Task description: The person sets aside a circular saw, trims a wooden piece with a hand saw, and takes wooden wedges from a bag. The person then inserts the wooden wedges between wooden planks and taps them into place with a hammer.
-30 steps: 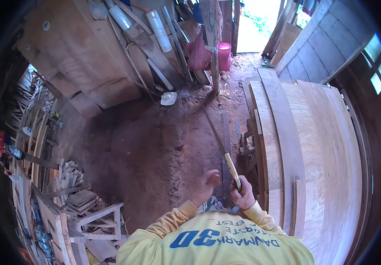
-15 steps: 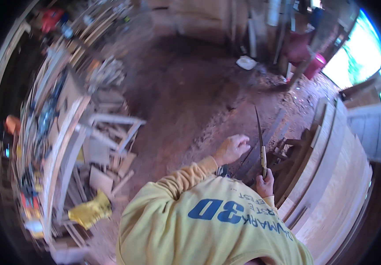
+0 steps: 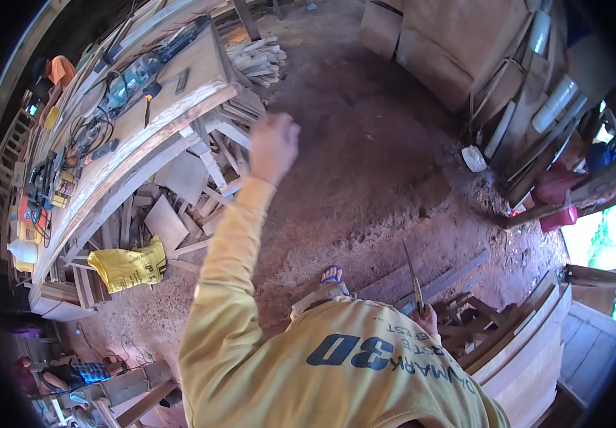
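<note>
My left hand (image 3: 274,148) is raised at the end of the outstretched yellow sleeve, in front of the workbench's (image 3: 211,82) near corner. Its fingers are loosely bent, with nothing seen in them. Low on the right, my right hand (image 3: 428,319) is closed round the grip of what looks like a handsaw (image 3: 414,277), seen nearly edge-on. The long, thin, tapered blade points up and away. My body hides part of the right arm. On the bench lie a dark-handled tool (image 3: 152,93), a flat metal piece (image 3: 182,80) and a teal power tool (image 3: 133,82).
Boards (image 3: 518,342) are stacked at the right, and planks (image 3: 458,274) lie on the dirt floor ahead. Wood offcuts and a yellow sack (image 3: 129,265) sit below the bench. A person in orange (image 3: 59,71) is beyond it. My sandalled foot (image 3: 332,274) shows.
My view has turned left, bringing the bench closer. The left hand has moved from near the saw out toward the bench. My right hand still holds the saw low.
</note>
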Available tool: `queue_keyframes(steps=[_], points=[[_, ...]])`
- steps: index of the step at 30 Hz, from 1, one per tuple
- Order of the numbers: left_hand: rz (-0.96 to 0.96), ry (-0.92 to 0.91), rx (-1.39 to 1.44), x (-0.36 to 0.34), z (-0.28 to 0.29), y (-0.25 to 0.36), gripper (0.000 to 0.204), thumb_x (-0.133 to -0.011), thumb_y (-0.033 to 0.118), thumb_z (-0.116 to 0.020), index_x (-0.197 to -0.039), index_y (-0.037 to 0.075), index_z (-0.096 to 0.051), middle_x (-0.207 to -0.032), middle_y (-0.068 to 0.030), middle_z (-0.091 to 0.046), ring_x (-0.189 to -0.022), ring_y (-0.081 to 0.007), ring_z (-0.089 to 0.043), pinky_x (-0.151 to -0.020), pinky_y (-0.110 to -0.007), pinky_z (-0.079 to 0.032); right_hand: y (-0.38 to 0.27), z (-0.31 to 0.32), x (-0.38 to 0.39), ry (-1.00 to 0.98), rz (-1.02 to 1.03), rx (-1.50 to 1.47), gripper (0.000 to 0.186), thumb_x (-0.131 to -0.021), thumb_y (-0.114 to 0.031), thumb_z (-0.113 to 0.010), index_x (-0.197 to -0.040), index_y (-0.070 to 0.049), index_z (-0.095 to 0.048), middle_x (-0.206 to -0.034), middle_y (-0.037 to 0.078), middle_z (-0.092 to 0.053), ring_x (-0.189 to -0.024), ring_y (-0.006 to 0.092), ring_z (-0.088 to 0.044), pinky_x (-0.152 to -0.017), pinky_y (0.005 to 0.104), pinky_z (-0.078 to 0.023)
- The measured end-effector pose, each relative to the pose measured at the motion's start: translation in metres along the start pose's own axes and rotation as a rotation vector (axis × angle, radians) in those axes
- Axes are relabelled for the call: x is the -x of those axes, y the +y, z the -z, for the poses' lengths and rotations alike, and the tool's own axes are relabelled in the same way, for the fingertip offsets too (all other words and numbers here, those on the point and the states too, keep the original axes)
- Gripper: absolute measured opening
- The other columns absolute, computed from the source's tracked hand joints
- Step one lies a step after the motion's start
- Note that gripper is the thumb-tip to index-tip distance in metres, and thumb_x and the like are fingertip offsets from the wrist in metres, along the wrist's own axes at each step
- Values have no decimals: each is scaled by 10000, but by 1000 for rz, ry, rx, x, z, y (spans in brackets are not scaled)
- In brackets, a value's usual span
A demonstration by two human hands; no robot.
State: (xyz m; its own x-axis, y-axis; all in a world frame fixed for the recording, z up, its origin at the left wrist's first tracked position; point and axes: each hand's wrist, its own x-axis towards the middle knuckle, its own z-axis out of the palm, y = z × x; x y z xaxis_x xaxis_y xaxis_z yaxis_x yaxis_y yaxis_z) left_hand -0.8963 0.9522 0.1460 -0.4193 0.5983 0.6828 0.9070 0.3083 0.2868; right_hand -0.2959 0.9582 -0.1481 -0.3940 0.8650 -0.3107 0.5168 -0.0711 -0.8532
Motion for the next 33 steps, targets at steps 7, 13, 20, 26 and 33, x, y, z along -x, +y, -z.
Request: queue_keyframes(steps=[7,13,20,26,33], points=[[238,154,-673,-111,69,-206,306,-850,245,-651,-1097,65,-657,-1070,-187,-665,-1076,-407,-560,-924,-519,-451,-48,-38,-22,-77,-79,163,215,-800,-173,-638,-704,-28,-510,-566,54,-460,-544,152,-420,-499,367,-359],[509,-128,-723,-160,47,-281,337,-865,327,-626,-1094,82,-662,-1104,-184,-689,-1106,-381,-610,-933,-483,-455,9,-59,-40,-103,-97,130,304,-794,-280,-695,-722,-29,-540,-586,122,-521,-555,199,-473,-533,406,-413],[362,-100,-548,-199,-8,-249,327,-827,246,-622,-1077,36,-617,-1018,-176,-712,-1044,-350,-649,-919,-474,-456,34,-64,-54,-125,-74,381,324,-801,-300,-746,-770,-36,-560,-632,80,-532,-601,174,-468,-551,378,-414],[244,92,-192,-210,-45,-179,385,-782,146,-596,-1156,54,-610,-848,-241,-693,-804,-413,-686,-722,-501,-543,16,-53,-34,-76,-199,-414,206,-836,-212,-708,-844,-44,-589,-705,-17,-518,-678,105,-457,-593,321,-408],[228,256,992,-246,-50,-30,326,-941,80,-575,-1227,-77,-567,-1039,-162,-688,-809,-212,-645,-682,-311,-510,-24,-16,-30,50,-271,-251,181,-887,-175,-690,-988,-50,-608,-799,-4,-581,-756,108,-536,-686,281,-466]])
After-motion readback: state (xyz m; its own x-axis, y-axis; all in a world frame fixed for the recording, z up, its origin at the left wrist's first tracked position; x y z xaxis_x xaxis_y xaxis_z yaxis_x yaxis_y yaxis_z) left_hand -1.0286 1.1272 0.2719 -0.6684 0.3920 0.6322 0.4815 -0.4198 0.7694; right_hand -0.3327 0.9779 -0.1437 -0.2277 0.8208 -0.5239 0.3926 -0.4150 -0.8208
